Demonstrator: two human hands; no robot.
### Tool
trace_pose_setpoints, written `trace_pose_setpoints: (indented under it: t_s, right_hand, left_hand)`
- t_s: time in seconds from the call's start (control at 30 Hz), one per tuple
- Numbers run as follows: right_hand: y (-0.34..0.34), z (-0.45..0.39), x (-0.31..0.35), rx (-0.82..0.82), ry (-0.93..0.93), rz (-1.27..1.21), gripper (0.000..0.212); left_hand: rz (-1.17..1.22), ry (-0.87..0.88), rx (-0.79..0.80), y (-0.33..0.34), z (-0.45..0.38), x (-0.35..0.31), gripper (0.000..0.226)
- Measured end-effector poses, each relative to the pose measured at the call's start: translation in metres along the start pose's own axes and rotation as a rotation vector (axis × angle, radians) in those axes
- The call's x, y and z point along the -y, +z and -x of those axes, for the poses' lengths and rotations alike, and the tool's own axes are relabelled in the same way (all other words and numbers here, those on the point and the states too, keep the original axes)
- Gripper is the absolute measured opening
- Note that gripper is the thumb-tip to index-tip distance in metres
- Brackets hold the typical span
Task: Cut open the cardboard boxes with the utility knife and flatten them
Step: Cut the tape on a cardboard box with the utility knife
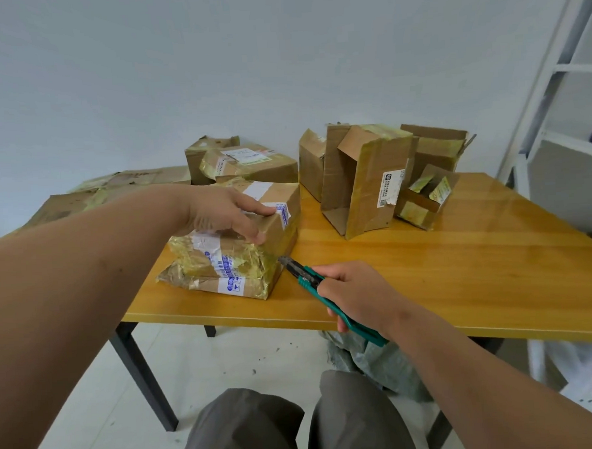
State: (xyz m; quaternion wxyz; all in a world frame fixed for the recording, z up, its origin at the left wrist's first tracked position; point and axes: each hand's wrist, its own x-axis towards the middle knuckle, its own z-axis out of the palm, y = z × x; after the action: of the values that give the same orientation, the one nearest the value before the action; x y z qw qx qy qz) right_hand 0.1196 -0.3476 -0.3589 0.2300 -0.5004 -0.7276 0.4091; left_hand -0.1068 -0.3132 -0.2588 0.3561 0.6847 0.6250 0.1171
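Left hand (224,212) flat on top of the taped box (234,240) near the front left edge of the wooden table (459,268), fingers straight and pressing, not curled round it; right hand (353,294) wrapped round the green utility knife (324,292), tip just beside the box's lower right corner. Best to hold the box firmly down, enter the yellow tape at the seam shallowly, and draw the blade along the edge away from the pressing fingers. Worth leaving the opened boxes (371,183) at the back alone until this one is slit and pressed flat
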Motion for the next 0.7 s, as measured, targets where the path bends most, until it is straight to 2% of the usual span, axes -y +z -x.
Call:
trace_pose_setpoints:
  t_s: [0.4, 0.57, 0.7]
  right_hand:
    - [0.003, 0.014, 0.004, 0.043, -0.095, 0.202, 0.053]
    - [0.006, 0.018, 0.011, 0.202, -0.137, 0.310, 0.050]
    - [-0.007, 0.014, 0.010, 0.088, -0.101, 0.212, 0.045]
  left_hand:
    - [-0.034, -0.021, -0.038, 0.004, 0.004, 0.000, 0.055]
    - [-0.125, -0.020, -0.065, 0.007, 0.006, -0.005, 0.056]
    - [-0.130, -0.017, -0.067, 0.009, 0.007, -0.006, 0.057]
